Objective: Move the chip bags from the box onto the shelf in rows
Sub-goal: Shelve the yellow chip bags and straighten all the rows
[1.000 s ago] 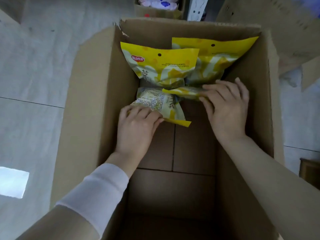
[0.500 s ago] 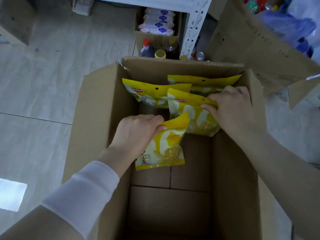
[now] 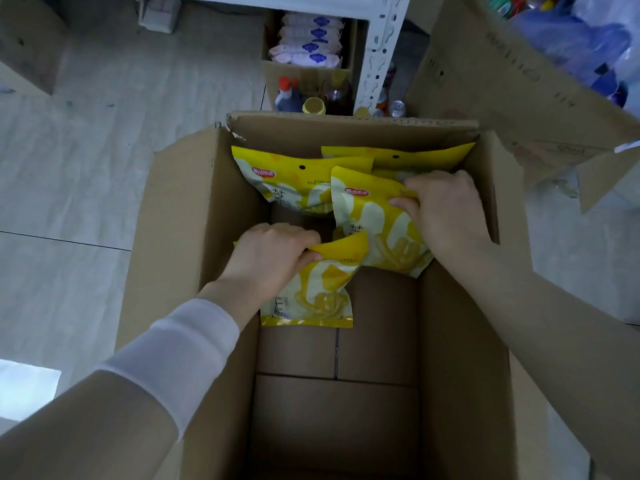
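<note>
Arms outstretched, fingers [image 3: 299, 237] curled: left hand [image 3: 273, 254] on near chip bag [image 3: 313, 292], right hand [image 3: 446, 209] on farther chip bag [image 3: 367, 216]

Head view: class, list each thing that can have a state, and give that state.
Cardboard box: flaps open.
Left hand: grips the near chip bag by its top edge.
Right hand: grips the middle chip bag at its top.
Far chip bags: upright against the far wall.

The rear right chip bag [image 3: 415, 159] shows only its top strip. The rest is behind the front right bag [image 3: 374, 216] and the right hand [image 3: 446, 209] pinching it. The left hand [image 3: 273, 252] covers the upper left corner of the front left bag [image 3: 318, 292]. The print on the bags is too small to read. The shelf [image 3: 381, 46] is cut off by the top edge, and the near end of the box [image 3: 194, 216] by the bottom edge. Bottles [image 3: 289, 97] beyond the box's far wall show only their tops.
</note>
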